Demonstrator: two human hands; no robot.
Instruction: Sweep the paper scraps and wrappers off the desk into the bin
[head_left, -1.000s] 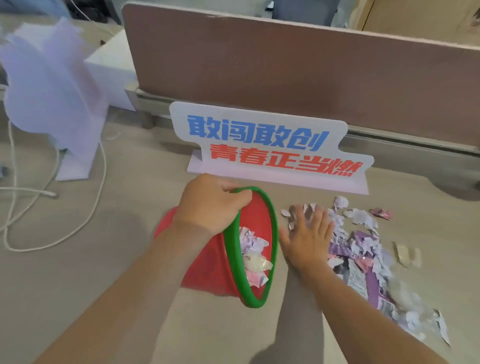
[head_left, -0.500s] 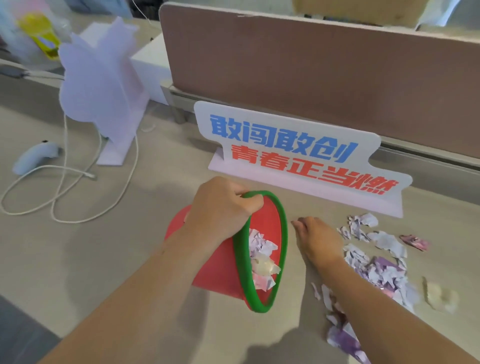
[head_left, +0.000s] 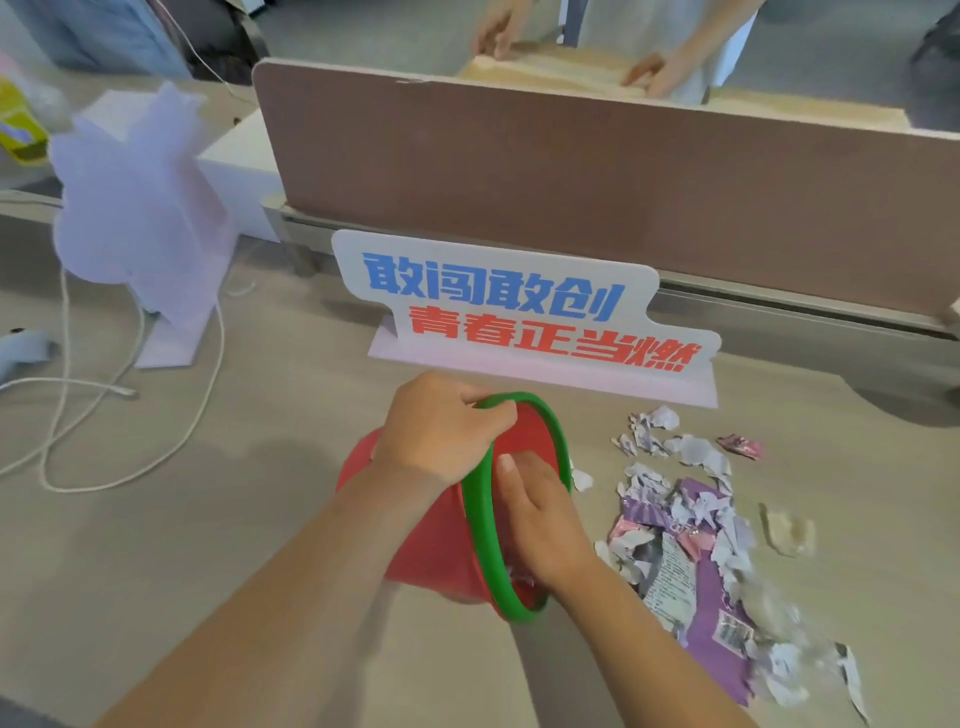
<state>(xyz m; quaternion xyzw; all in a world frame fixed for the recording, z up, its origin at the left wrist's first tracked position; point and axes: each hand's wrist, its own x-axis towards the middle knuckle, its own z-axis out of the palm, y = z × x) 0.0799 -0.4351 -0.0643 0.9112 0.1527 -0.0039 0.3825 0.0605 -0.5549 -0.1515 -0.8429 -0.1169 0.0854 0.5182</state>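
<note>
A red bin (head_left: 431, 545) with a green rim lies tilted on its side on the desk, mouth facing right. My left hand (head_left: 441, 426) grips the top of its rim. My right hand (head_left: 540, 514) reaches into the bin's mouth with fingers curled; what it holds is hidden. To the right of the bin lies a heap of torn paper scraps (head_left: 675, 514), a purple wrapper (head_left: 717, 597) and a small pink wrapper (head_left: 740, 446).
A white sign (head_left: 519, 312) with blue and red characters stands just behind the bin. A brown partition (head_left: 571, 182) closes the back. A pale standing cut-out (head_left: 145, 223) and white cables (head_left: 130, 426) lie left. Another person's hands (head_left: 644, 67) rest beyond the partition.
My right hand has swept left from the scrap heap into the bin's mouth. The left hand kept its grip on the rim. The view shifted and widened.
</note>
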